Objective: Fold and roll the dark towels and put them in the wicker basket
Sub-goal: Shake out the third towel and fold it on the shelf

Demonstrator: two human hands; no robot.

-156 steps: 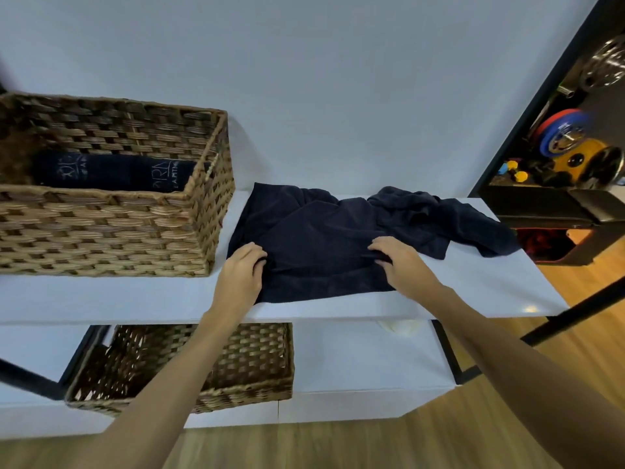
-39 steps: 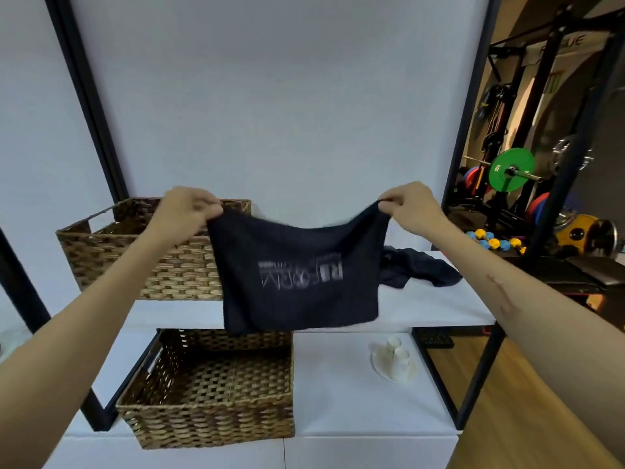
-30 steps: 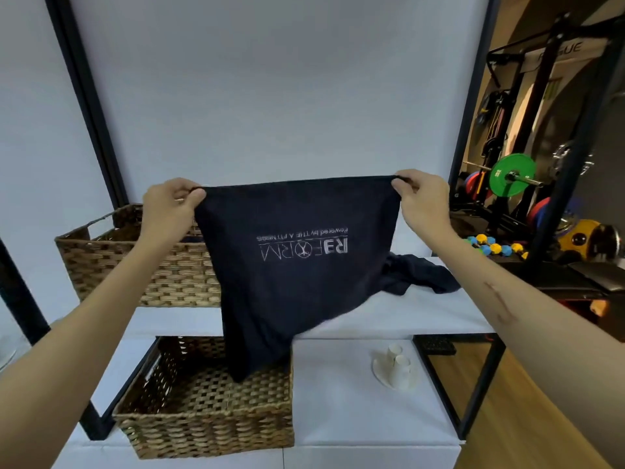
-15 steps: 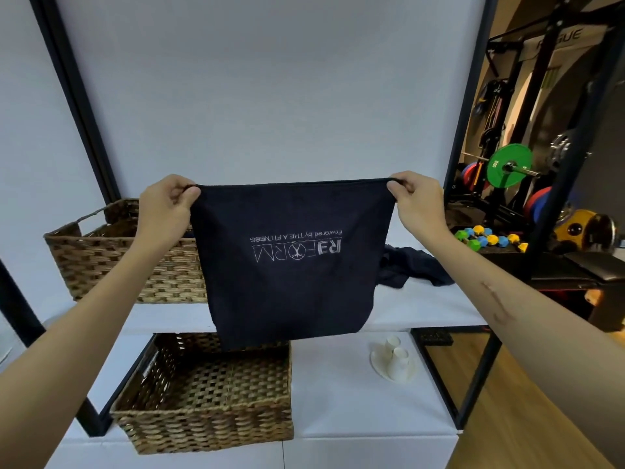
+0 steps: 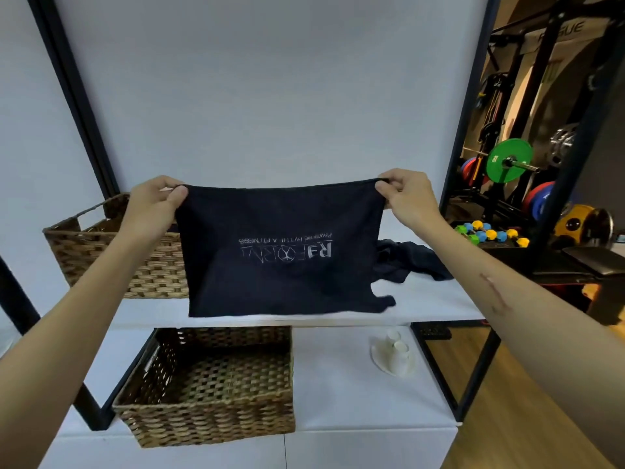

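Note:
A dark navy towel (image 5: 284, 275) with an upside-down white logo hangs stretched in the air in front of me. My left hand (image 5: 152, 204) pinches its top left corner and my right hand (image 5: 406, 198) pinches its top right corner. The towel's lower edge reaches the white shelf (image 5: 429, 302). A second dark towel (image 5: 409, 258) lies crumpled on the shelf behind, to the right. The wicker basket (image 5: 101, 252) stands on the shelf's left end, partly hidden by the held towel and my left arm.
Another wicker basket (image 5: 209, 384) sits on the lower white surface beside upturned paper cups on a plate (image 5: 395, 357). Black frame posts (image 5: 77, 96) rise left and right. Gym weights and a rack (image 5: 507, 164) fill the room to the right.
From flat on the shelf, the towel was lifted and pulled taut between both hands. In the last half second its bottom edge has come down onto the shelf.

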